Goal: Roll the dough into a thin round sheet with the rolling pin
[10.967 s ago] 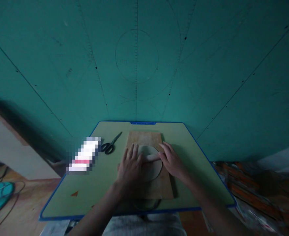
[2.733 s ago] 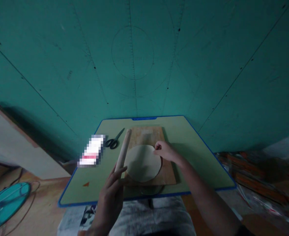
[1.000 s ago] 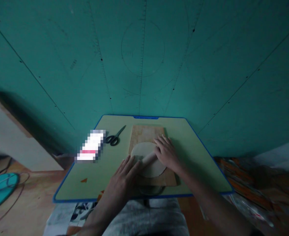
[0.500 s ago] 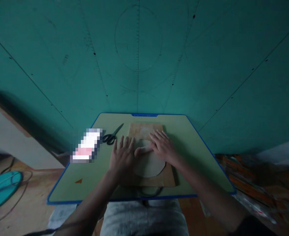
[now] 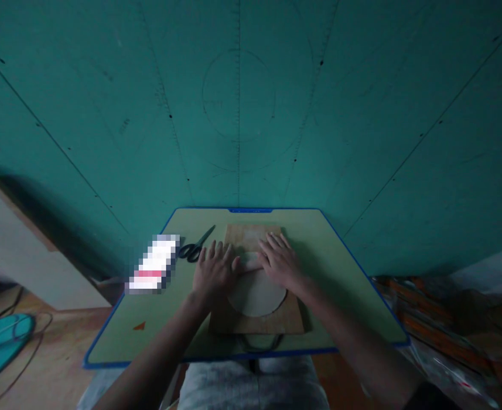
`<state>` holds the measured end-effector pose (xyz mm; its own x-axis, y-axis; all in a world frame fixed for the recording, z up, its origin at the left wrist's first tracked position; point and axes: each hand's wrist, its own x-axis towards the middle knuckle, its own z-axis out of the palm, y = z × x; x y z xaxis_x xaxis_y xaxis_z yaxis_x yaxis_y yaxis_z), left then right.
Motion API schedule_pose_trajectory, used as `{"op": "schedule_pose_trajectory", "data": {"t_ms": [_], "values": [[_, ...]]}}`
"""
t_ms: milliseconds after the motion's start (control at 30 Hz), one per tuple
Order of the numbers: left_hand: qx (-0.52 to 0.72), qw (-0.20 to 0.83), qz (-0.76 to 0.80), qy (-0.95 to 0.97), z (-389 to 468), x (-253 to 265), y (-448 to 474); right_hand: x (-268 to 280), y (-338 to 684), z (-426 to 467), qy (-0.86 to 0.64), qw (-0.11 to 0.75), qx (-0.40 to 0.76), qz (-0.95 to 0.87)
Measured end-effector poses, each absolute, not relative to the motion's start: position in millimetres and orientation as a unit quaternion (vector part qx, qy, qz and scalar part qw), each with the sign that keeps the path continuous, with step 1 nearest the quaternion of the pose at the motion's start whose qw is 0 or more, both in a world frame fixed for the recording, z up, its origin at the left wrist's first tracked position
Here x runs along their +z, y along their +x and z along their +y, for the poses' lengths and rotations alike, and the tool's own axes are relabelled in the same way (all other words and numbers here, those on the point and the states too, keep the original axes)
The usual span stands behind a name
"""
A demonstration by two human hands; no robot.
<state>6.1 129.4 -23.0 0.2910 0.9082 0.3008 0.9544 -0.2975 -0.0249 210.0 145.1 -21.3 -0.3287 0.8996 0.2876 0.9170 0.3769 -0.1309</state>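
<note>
A flat round of pale dough [image 5: 257, 296] lies on a wooden board [image 5: 257, 326]. Across its far part runs a short pale rolling pin [image 5: 250, 265], seen only between my hands; its ends are hidden under them. My left hand [image 5: 215, 269] rests palm down over the pin's left side, its fingers stretched forward and a little apart. Over the right side, my right hand [image 5: 280, 259] lies the same way, with fingers extended toward the board's far edge. Neither hand's fingers wrap round the pin.
Black-handled scissors [image 5: 196, 246] and a blurred-out phone-like thing [image 5: 153, 265] lie left of the board on a blue-edged table [image 5: 336, 273]. A small orange triangle [image 5: 140, 326] is nearer me. A green wall [image 5: 251, 114] rises behind the table.
My view has tilted up slightly, so the table sits lower. My left hand's fingers and thumb have shifted slightly relative to the pin, and both hands still lie over it.
</note>
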Motion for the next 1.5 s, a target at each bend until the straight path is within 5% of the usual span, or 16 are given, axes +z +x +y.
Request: {"op": "schedule_pose_trajectory", "data": {"t_ms": [267,733,1133,1500], "values": [[-0.106,0.069,-0.564,-0.816,129,-16,23,-34,219,43,-0.524,0.211,-0.023,-0.825],[-0.08,0.002,-0.515,-0.854,226,-10,82,-50,256,122,-0.624,0.247,0.034,-0.741],[-0.102,0.013,-0.542,-0.834,156,-20,19,-31,210,25,-0.497,0.237,0.029,-0.834],[-0.075,-0.004,-0.528,-0.846,202,-5,78,-53,246,64,-0.551,0.252,0.042,-0.794]]}}
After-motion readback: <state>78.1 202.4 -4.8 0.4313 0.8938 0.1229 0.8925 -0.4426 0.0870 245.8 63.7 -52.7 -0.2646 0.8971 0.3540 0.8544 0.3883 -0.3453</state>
